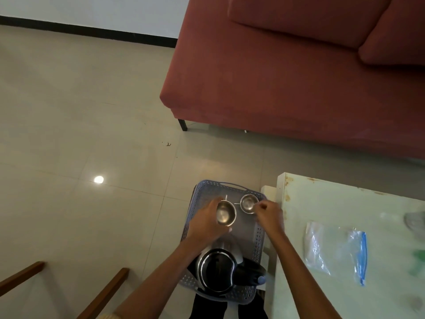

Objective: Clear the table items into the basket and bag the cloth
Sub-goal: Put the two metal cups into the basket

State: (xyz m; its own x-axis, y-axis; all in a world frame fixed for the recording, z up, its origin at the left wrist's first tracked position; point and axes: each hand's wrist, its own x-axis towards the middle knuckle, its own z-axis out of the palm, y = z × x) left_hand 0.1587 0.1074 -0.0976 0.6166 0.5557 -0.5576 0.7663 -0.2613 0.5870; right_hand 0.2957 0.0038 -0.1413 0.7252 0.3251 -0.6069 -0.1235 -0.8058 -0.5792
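Note:
A grey-blue perforated basket (258, 240) stands on the floor beside the table. Over its middle my left hand (205, 223) grips a small steel cup (225, 217). My right hand (269, 216) pinches the rim of a second steel cup (248, 203) at the basket's far right corner. A black and silver electric kettle (217, 270) lies in the basket's near end. A clear zip bag with a blue seal (335, 248) lies flat on the pale green table (345, 293). At the right frame edge a pale cloth (415, 221) is blurred and partly cut off.
A red sofa (287, 84) fills the upper right, its front close to the table's far edge. Tiled floor spreads out to the left. Two wooden chair rails (103, 293) cross the lower left. A blurred green patch (418, 261) sits on the table's right side.

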